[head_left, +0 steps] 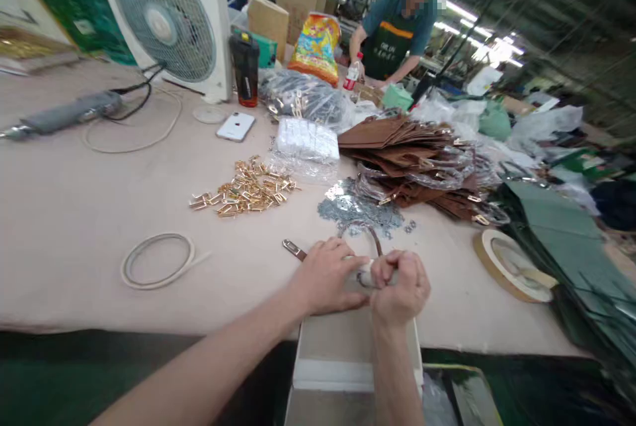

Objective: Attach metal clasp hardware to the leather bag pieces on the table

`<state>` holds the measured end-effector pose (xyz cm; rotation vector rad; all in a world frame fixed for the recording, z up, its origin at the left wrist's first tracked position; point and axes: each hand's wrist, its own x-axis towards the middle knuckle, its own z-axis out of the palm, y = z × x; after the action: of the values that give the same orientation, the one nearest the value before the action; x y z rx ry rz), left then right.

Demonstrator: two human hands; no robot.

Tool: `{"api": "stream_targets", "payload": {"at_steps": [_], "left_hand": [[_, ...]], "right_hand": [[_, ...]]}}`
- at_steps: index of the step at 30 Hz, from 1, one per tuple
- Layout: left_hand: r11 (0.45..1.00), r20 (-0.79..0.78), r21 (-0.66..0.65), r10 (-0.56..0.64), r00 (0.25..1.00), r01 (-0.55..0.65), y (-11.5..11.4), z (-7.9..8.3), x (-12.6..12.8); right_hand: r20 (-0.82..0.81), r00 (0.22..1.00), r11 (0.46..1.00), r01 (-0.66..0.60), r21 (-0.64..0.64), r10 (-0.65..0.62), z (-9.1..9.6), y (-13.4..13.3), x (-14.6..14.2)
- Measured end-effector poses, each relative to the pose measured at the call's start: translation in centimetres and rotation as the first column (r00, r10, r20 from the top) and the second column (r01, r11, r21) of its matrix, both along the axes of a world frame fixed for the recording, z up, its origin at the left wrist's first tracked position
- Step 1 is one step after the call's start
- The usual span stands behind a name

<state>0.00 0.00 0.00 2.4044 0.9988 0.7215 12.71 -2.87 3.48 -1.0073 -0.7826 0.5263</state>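
Bare forearms [233, 354] reach forward: right hand [401, 287] clenched round a pale cylinder [366, 275] (left hand [328, 277] beside it, fingers spread).

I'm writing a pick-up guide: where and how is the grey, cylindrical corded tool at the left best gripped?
I'd grip the grey, cylindrical corded tool mid-barrel, coming from above on the near side: it lies flat, its metal tip pointing left and black cables leaving the opposite end.

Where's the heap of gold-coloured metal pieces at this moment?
In the head view, the gold-coloured metal pieces lie on the table left of centre, beyond the left hand and left of the heap of grey metal pieces.
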Motion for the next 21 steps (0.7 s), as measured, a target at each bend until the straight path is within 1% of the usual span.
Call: {"api": "stream_targets", "payload": {"at_steps": [1, 3, 5, 8, 11, 14, 18, 21], "left_hand": [[1.0, -0.003, 0.003, -0.001, 1.0, 0.001, -0.1, 0.0, -0.1], [1.0, -0.006, 0.008, 0.004, 1.0, -0.004, -0.3, 0.0, -0.1], [1.0, -0.006, 0.013, 0.015, 1.0, -0.015, -0.4, 0.1, -0.2], [0.999, -0.004, 0.016, 0.039, 0.999, -0.039, -0.5, 0.2, -0.1], [0.999, 0.0, 0.017, 0.043, 0.999, -0.043, -0.5, 0.3, 0.1], [0.998, -0.001, 0.02, 0.054, 0.999, -0.054, -0.5, 0.3, 0.4], [0.997, -0.004, 0.021, 0.076, 0.997, -0.076, -0.5, 0.3, 0.6], [0.998, -0.011, 0.02, 0.063, 0.998, -0.063, -0.6, 0.4, 0.7]], "right_hand": [[-0.021, 0.999, 0.999, 0.026, 0.038, -0.025, 0.5, 0.0, 0.5], [-0.047, 0.998, 0.997, 0.04, 0.072, -0.037, 1.3, 0.0, 1.3], [-0.046, 0.999, 0.999, -0.004, 0.043, 0.006, 1.6, 0.4, 1.6], [-0.017, 0.993, 0.992, -0.113, -0.05, 0.113, 1.0, 1.2, 1.5], [0.009, 0.986, 0.982, -0.164, -0.094, 0.165, 0.4, 2.0, 1.2], [0.033, 0.975, 0.968, -0.216, -0.13, 0.222, 0.1, 2.3, 1.2], [0.102, 0.958, 0.954, -0.251, -0.164, 0.269, -0.1, 1.6, 1.3], [0.193, 0.948, 0.964, -0.232, -0.134, 0.255, -0.5, 0.5, 1.0]]}}
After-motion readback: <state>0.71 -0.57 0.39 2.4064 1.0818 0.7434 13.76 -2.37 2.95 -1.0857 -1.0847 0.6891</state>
